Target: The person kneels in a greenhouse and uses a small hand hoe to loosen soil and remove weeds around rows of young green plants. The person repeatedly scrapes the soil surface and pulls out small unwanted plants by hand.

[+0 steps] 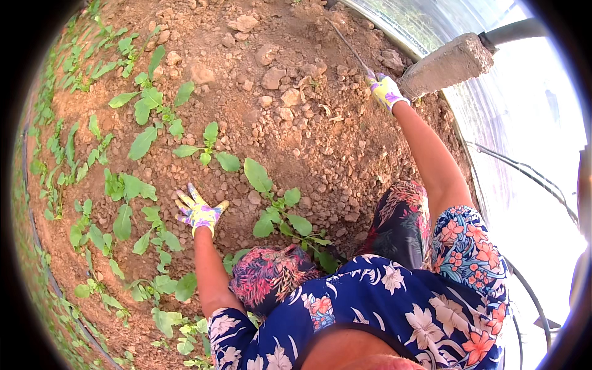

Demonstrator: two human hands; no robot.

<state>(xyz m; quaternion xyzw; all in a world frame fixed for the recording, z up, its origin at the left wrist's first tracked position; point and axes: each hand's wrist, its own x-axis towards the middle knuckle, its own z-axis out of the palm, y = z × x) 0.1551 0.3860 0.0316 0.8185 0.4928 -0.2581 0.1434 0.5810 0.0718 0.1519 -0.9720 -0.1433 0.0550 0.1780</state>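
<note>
My left hand (200,211), in a yellow and purple patterned glove, rests on the brown soil (277,152) with its fingers spread and nothing in it. Leafy green seedlings grow around it, one just above (206,149) and another (280,212) to its right. At the upper right my right hand (385,90), in a matching glove, is closed around a thin metal rod tool (348,44). The rod slants up and left from the hand, and its far end meets the soil, where its shape is hard to make out.
A concrete block (446,64) with a dark pipe (520,31) stands beside my right hand. Clear plastic sheeting (481,125) borders the soil on the right. Clods (273,77) lie in front. More seedlings (125,189) and a black hose (34,226) lie to the left.
</note>
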